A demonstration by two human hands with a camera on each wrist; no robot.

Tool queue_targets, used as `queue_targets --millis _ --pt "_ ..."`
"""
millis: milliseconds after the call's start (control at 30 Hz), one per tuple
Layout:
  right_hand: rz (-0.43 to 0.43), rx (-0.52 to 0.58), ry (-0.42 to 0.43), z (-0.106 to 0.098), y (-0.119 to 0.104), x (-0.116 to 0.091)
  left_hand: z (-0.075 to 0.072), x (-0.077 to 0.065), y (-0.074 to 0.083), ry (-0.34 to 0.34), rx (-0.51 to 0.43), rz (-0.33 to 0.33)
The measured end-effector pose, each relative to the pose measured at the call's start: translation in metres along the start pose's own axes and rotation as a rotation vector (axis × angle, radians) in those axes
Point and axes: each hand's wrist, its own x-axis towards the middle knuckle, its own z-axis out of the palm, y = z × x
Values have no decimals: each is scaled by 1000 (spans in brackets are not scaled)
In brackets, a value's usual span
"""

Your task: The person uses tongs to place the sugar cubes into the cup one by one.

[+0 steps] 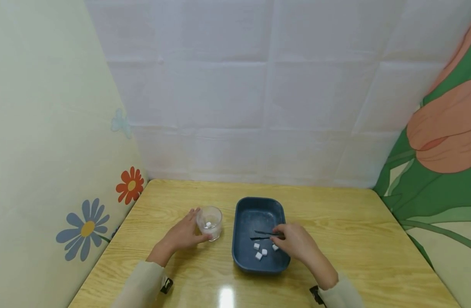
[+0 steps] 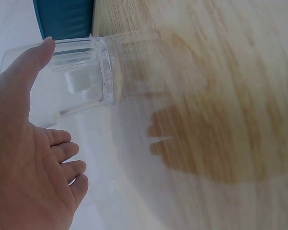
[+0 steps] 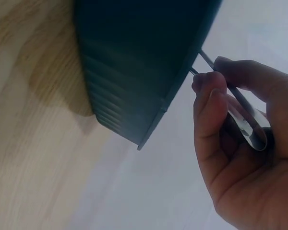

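Note:
A clear glass (image 1: pixel 209 223) stands upright on the table with white cubes inside. My left hand (image 1: pixel 186 231) holds it from the left, thumb on the near side and fingers around the far side; the left wrist view shows the thumb (image 2: pixel 36 57) along the glass wall. My right hand (image 1: pixel 295 241) pinches dark metal tweezers (image 3: pixel 247 125) between thumb and fingers, over the right rim of a dark blue tray (image 1: pixel 259 266). The tweezer tips reach into the tray, apart, with nothing seen between them. Several white cubes (image 1: pixel 259 256) lie in the tray's near half.
The wooden table (image 1: pixel 335 214) ends against a white cloth backdrop (image 1: pixel 258 107). Flower-printed cloths hang at the left and right sides. A strip of table separates the glass from the tray.

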Motion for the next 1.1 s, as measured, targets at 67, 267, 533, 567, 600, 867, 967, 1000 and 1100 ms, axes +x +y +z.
queue_targets --millis 67,267,533,567,600,867,967,1000,1100 --pt "2 5 -10 2 2 -1 0 -1 0 -1 -3 -1" --pt "-10 -8 1 5 6 -3 1 0 -1 -6 3 -6" --pt "-22 -2 -11 8 7 -5 4 1 -4 -4 11 -4" --pt "-22 5 -13 8 7 -5 5 2 -4 -2 13 -2" --pt "-25 5 -15 8 7 -6 5 2 -5 1 13 0" --pt "-14 0 -11 8 4 -8 7 2 -6 11 10 6" --pt "-16 -17 -10 9 4 -9 7 3 -6 11 15 7" --pt "-21 -22 -11 8 4 -9 7 3 -6 13 15 8" --pt "-30 -32 -16 8 5 -9 7 4 -6 14 12 9"
